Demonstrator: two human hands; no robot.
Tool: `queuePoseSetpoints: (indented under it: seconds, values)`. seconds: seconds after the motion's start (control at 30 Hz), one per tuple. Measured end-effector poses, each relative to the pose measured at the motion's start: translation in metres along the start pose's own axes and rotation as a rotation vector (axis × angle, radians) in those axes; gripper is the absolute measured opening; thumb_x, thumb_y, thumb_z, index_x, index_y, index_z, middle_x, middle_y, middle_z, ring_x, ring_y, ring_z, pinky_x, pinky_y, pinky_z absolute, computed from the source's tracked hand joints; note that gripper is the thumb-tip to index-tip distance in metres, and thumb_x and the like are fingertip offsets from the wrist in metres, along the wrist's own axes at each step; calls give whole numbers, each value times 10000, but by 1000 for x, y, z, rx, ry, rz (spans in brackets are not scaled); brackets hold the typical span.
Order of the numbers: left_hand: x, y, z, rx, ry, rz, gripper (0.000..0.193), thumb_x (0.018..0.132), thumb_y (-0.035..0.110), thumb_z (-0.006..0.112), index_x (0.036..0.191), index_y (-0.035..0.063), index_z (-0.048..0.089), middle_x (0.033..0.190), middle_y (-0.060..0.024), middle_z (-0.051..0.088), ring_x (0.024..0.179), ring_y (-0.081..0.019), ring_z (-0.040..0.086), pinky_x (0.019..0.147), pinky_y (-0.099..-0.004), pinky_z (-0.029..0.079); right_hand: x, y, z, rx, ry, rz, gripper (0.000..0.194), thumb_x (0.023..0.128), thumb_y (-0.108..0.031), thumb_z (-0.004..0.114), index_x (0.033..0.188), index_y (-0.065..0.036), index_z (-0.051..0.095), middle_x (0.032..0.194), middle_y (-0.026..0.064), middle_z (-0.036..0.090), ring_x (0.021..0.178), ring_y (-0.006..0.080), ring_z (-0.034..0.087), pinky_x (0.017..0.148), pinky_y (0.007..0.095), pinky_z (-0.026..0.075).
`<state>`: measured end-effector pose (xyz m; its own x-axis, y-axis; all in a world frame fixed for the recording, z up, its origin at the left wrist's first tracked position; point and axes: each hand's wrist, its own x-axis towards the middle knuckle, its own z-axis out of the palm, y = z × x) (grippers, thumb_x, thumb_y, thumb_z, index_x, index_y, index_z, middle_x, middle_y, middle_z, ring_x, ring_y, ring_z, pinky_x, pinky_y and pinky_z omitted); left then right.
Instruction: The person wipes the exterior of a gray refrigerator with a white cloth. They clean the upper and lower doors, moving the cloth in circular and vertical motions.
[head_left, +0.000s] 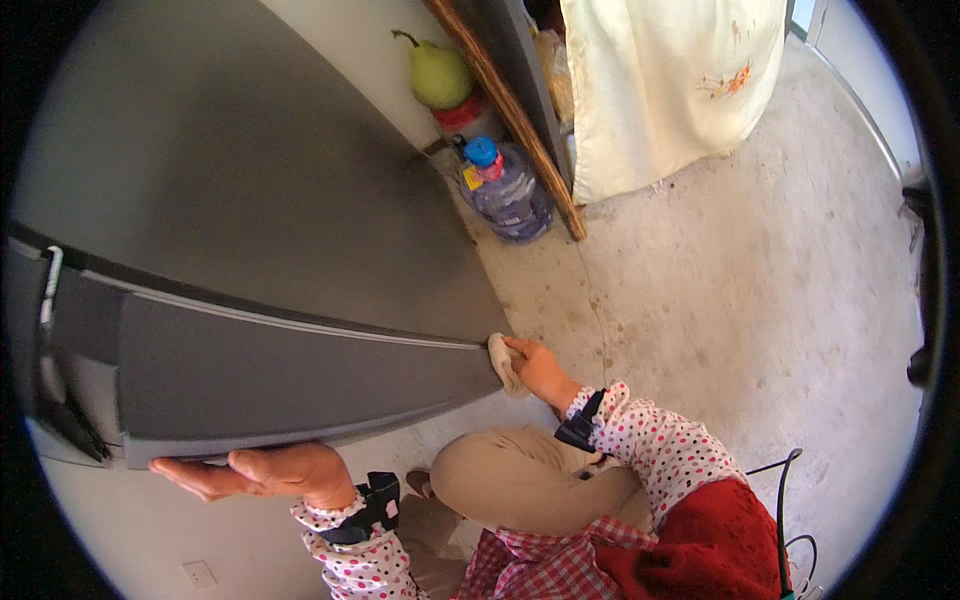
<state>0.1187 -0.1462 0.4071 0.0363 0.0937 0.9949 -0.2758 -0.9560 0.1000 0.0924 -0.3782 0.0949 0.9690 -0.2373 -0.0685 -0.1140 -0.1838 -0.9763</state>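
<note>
A tall dark-grey cabinet, likely a refrigerator (300, 187), fills the left side, its door (300, 367) running towards the floor. My right hand (544, 375) grips a beige cloth (506, 366) against the door's lower corner, beside the pale seam strip. Flat against the door's outer edge or face, my left hand (262, 472) has its thumb apart from the fingers and holds nothing. Both forearms wear dotted sleeves with black straps at the wrists. My bent knee (517, 472) lies between the arms.
Beyond the cabinet stand a large water jug (506, 191) with a blue cap and a green pear-shaped object (440, 75) on a red-rimmed container. A wooden pole (517, 120) leans beside a cream curtain (660, 97). A wall socket (199, 574) is at lower left; a black cable (784, 510) hangs at right.
</note>
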Motion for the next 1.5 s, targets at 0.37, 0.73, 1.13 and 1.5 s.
queuePoseSetpoints:
  seconds: [0.37, 0.73, 1.13, 1.5]
  values:
    - [-22, 19, -12, -21, -112, -88, 789, 1105, 499, 331, 1623, -71, 156, 1686, -296, 119, 1571, -456, 132, 1260, -589, 159, -3, -165, -38, 142, -126, -403, 536, 892, 12, 585, 1426, -22, 618, 1064, 109, 606, 965, 215, 603, 861, 306, 485]
    - [-49, 21, -3, -98, -112, -84, 786, 1089, 512, 376, 1626, -35, 203, 1693, -290, 146, 1561, -507, 115, 1255, -620, 114, -26, -341, -60, 104, 13, -887, 534, 917, 47, 508, 1442, 1, 592, 1066, 55, 606, 919, 133, 563, 836, 255, 471]
    - [-84, 48, -12, -471, -493, -174, 739, 858, 167, 787, 1524, 82, 478, 1611, -192, 359, 1501, -487, 265, 1188, -589, 274, -46, -291, -78, -297, 381, -1068, 581, 878, -62, 764, 1427, 2, 583, 1173, 170, 602, 1047, 325, 611, 934, 398, 505]
    - [-227, -13, -53, -585, -771, -168, 271, 868, 65, 726, 1137, 33, 727, 991, -125, 692, 903, -319, 690, 769, -427, 580, -56, -294, -95, -689, 605, -1420, 589, 806, 20, 809, 1367, 14, 629, 1004, 165, 627, 920, 342, 602, 798, 418, 507]
